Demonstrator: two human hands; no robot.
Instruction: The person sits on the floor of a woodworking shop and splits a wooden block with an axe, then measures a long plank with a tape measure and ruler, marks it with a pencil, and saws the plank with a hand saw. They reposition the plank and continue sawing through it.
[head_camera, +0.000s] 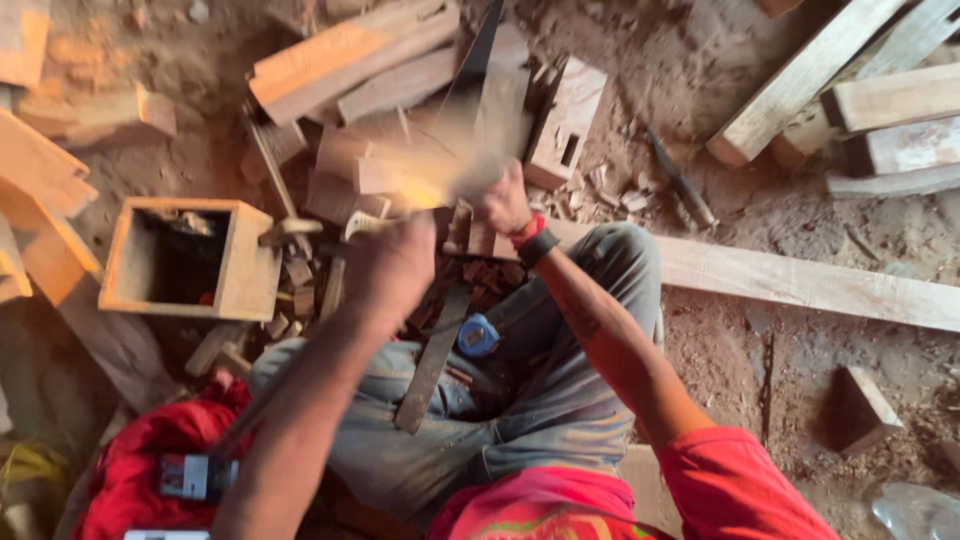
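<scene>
I sit on the dirt floor with my jeans-clad legs (560, 400) folded. My right hand (500, 203), with a red and black band at the wrist, grips a wooden mallet-like piece (430, 172) that is motion-blurred above a pile of wood offcuts (350, 160). My left hand (388, 268) is closed in a fist just below and left of it. A pale tool end (358, 224) sticks out of that fist; the rest of the tool is hidden. A blue tape measure (478, 335) and a dark flat bar (430, 365) lie on my lap.
An open wooden box (240, 270) stands to the left. A long plank (800, 282) runs off to the right. Thick beams (880, 100) lie at top right, a chisel (682, 188) on the dirt, a wood block (865, 410) at right, red cloth (140, 460) at lower left.
</scene>
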